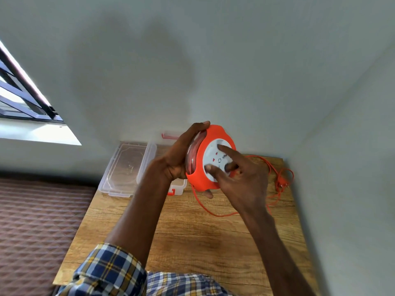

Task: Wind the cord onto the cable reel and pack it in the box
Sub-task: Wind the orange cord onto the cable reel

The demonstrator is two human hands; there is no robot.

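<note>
Nearest the camera, a plaid sleeve point(106, 272) covers the left forearm above the front edge of a wooden table point(192, 236). Both forearms reach forward over the tabletop.

The right hand point(245, 180) sits against the front of the cable reel point(201, 167). Its fingers point(229, 152) are spread and lie on the white socket face point(210, 155); no grip is visible, only contact.

The left hand point(181, 152) grips the reel by its rim from the left side, fingers curled over the top edge and thumb at the lower edge. The reel is held in the air above the table, tilted on edge, with its orange face turned to the right hand. Wound turns show through the gap at the left hand.

An orange cord point(205, 207) hangs from the underside of the reel and loops loosely across the right part of the table. Its plug point(281, 184) lies near the far right corner.

Further back, a clear plastic lid point(126, 169) rests on the far left part of the table. Just beside it stands a clear box point(178, 188) with red latches, largely hidden behind the left hand. A grey wall point(213, 60) closes the scene; a window point(21, 92) is at the left.
</note>
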